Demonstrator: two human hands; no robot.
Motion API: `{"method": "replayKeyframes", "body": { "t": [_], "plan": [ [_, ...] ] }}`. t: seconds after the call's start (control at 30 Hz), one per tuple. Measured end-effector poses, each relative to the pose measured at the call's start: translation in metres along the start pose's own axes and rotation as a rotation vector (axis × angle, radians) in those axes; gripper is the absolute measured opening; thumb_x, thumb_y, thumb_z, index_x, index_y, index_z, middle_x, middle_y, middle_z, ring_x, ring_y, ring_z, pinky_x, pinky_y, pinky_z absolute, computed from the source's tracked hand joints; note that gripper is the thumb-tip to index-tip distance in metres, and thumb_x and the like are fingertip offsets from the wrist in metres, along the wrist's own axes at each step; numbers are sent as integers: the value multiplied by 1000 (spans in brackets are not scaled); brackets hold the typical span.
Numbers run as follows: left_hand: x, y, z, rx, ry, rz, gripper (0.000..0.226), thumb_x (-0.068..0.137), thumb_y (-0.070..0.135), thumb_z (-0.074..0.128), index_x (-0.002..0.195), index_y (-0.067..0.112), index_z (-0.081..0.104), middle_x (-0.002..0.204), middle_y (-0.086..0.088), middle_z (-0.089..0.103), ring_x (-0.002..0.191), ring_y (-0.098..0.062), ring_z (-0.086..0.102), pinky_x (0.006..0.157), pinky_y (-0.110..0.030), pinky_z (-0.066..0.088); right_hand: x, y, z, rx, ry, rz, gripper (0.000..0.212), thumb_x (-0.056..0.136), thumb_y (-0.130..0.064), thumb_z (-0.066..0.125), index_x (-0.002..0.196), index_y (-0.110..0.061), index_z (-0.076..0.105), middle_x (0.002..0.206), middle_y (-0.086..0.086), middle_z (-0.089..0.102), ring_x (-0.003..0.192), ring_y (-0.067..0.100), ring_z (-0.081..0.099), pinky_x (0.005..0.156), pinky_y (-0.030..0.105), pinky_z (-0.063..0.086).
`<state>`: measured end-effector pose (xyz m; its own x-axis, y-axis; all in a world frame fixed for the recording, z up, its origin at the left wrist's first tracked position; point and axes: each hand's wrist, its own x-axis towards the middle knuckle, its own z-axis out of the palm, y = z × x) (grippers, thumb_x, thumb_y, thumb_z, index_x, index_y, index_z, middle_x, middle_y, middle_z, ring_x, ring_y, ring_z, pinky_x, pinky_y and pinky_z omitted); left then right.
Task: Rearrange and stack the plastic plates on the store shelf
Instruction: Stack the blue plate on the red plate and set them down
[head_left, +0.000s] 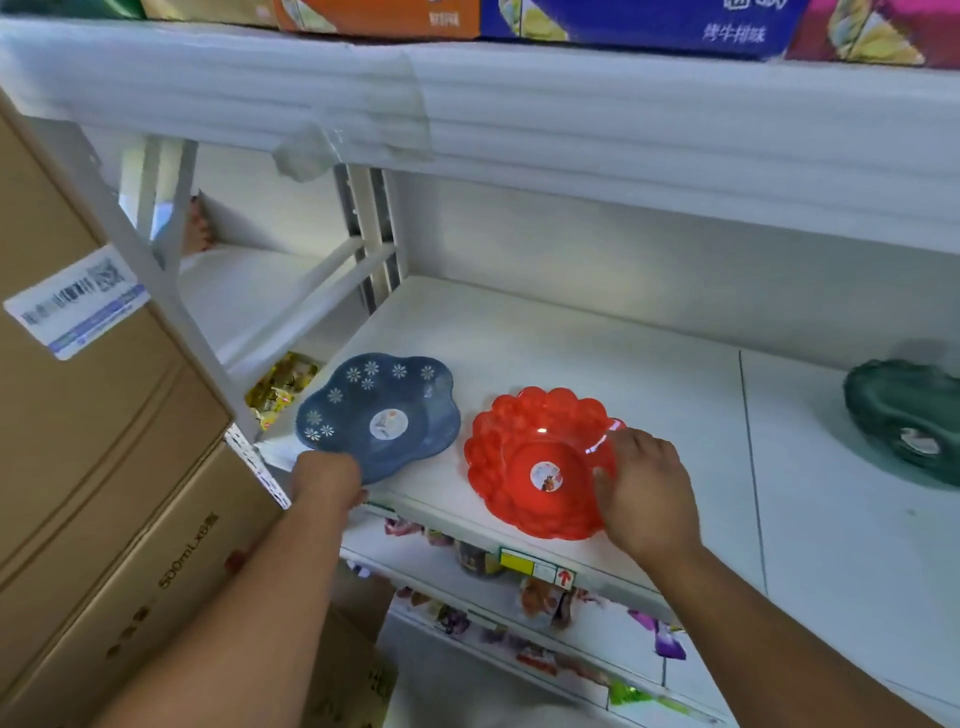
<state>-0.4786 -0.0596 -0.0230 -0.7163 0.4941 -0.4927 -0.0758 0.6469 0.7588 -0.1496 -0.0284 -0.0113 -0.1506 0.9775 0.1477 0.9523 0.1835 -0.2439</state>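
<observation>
A blue flower-shaped plate (382, 410) with white daisy prints lies on the white shelf (597, 358) at the left. My left hand (326, 480) grips its near edge. Right of it lies a red scalloped plate (524, 447) with a round sticker in its middle. My right hand (647, 493) holds the red plate's right rim, thumb inside the dish. A dark green plate (906, 421) rests far to the right on the same shelf, apart from both hands.
Brown cardboard boxes (104, 467) stand stacked at the left, close to my left arm. An upper shelf (623, 114) carries coloured cartons overhead. Snack packets (540, 603) fill the lower shelves below the front edge. A white upright post (171, 312) stands beside the blue plate.
</observation>
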Motion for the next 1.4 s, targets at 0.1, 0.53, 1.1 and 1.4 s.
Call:
{"method": "replayKeyframes", "body": {
  "t": [0.1,0.53,1.1,1.4],
  "plan": [
    [4,-5,1,-57,-39,-10,39,98,3,46,136,-6,48,129,-22,61,106,-33,68,64,-32,60,-6,3,6,59,64,180,39,91,-26,59,125,-6,61,121,16,65,109,36,58,93,42,47],
    [-22,24,-2,-266,-73,95,17,97,3,52,111,10,60,104,-13,70,83,-30,71,58,-28,59,-1,10,21,696,-145,729,24,84,-13,53,72,1,68,70,20,70,70,40,70,73,51,61],
    [-85,31,54,53,-562,264,7,95,7,60,101,6,63,93,-17,74,78,-26,74,57,-29,62,-6,15,18,1040,-131,870,22,91,-13,46,87,-4,66,86,22,74,75,39,72,66,43,58],
    [-77,22,64,138,-585,270,21,100,10,52,116,0,62,105,-19,71,84,-28,74,60,-32,62,-9,15,14,1118,-114,907,22,89,2,43,85,1,64,87,26,73,68,34,65,61,36,51]
  ]
}}
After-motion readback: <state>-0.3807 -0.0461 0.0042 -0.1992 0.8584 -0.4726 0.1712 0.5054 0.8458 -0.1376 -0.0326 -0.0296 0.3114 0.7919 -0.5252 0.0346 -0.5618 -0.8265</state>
